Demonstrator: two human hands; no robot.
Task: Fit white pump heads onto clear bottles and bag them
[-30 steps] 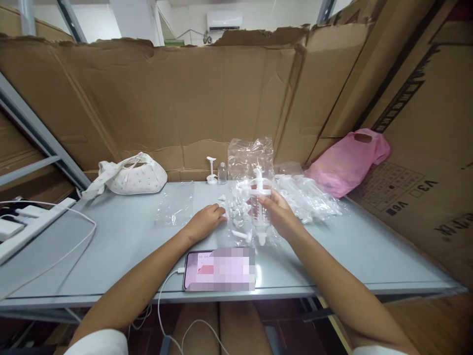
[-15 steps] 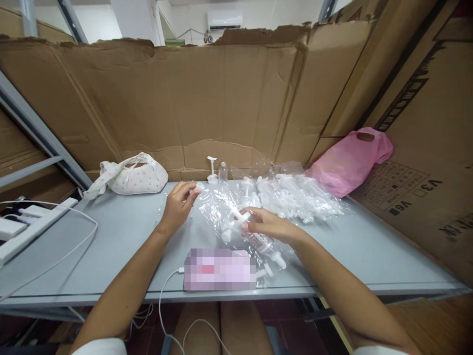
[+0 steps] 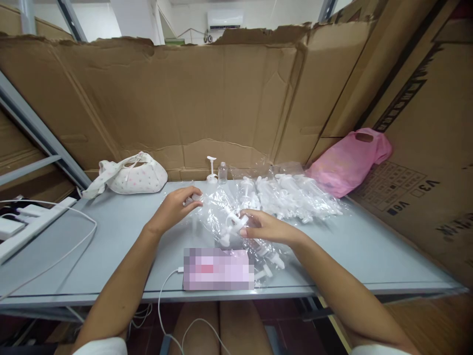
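Observation:
On the grey table (image 3: 111, 236), my right hand (image 3: 264, 228) presses on a clear plastic bag (image 3: 218, 213) that holds a large white syringe (image 3: 236, 224), lying flat in front of me. My left hand (image 3: 174, 207) pinches the bag's far left corner near a small white cap. A pile of bagged white syringes (image 3: 291, 197) lies just beyond my right hand.
A phone (image 3: 218, 268) on a white cable lies at the near table edge. A white patterned handbag (image 3: 131, 175) sits back left, a pink plastic bag (image 3: 349, 160) back right. A small bottle (image 3: 222, 172) and pump top (image 3: 212, 170) stand against the cardboard wall (image 3: 185, 98). A power strip (image 3: 22, 222) is at the left.
My right hand has laid the upright syringe down flat in its bag. My left hand lifted from the table, moved to the bag's far corner, and now grips it.

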